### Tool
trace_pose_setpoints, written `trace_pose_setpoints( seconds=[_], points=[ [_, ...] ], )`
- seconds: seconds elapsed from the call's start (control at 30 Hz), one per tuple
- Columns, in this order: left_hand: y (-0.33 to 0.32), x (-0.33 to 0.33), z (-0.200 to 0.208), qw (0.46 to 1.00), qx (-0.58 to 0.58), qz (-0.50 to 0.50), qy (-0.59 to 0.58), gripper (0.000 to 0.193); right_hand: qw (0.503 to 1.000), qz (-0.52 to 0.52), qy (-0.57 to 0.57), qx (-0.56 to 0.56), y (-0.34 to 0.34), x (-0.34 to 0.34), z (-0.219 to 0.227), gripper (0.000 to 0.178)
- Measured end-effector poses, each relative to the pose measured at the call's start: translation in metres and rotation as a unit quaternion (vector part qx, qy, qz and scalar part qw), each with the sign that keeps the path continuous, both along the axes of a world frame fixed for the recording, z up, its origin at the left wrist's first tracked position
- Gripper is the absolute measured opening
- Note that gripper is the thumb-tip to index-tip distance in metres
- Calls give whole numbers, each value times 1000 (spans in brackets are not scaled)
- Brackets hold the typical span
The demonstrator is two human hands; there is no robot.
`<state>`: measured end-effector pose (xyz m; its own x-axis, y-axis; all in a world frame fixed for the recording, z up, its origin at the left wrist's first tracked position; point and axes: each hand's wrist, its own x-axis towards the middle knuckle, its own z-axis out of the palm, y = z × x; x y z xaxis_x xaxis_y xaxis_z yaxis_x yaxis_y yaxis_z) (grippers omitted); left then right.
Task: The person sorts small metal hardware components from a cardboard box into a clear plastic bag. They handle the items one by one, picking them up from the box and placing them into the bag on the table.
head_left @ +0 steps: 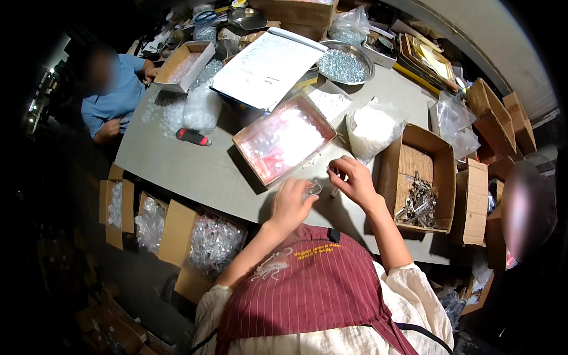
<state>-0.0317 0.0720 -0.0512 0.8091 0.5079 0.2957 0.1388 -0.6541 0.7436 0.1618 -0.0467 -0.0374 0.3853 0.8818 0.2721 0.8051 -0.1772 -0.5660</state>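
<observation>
My left hand (291,203) is closed on a small clear plastic bag (313,189) above the near edge of the grey table (195,171). Beside it, my right hand (353,180) pinches a small metal part (335,190) at the bag's mouth. Just beyond my hands lies a shallow pink tray (284,144) holding clear bags and small white parts. To the right of my right hand sits an open cardboard box (419,177) with metal pieces in it.
A bag of white parts (371,130), a metal bowl of screws (344,64), a white sheet (266,68) and a red-handled tool (193,137) lie on the table. A person in blue (112,89) sits at the far left. Cardboard boxes of bagged parts (201,239) stand on the floor.
</observation>
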Motion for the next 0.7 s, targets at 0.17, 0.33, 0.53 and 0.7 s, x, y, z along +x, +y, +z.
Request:
trace_pose_setpoints(
  seconds=[0.17, 0.33, 0.53, 0.7],
  points=[
    [0, 7, -3, 999, 11, -32, 13, 31, 994, 95, -25, 40, -11, -22, 44, 23],
    [-4, 14, 6, 998, -31, -55, 2, 34, 996, 80, -30, 8, -27, -23, 47, 37],
    [-13, 24, 31, 993, 97, -64, -22, 48, 990, 91, 8, -109, -50, -40, 42, 56],
    [-14, 26, 15, 987, 119, -109, -15, 45, 983, 163, 57, -55, -67, -50, 45, 49]
  ],
)
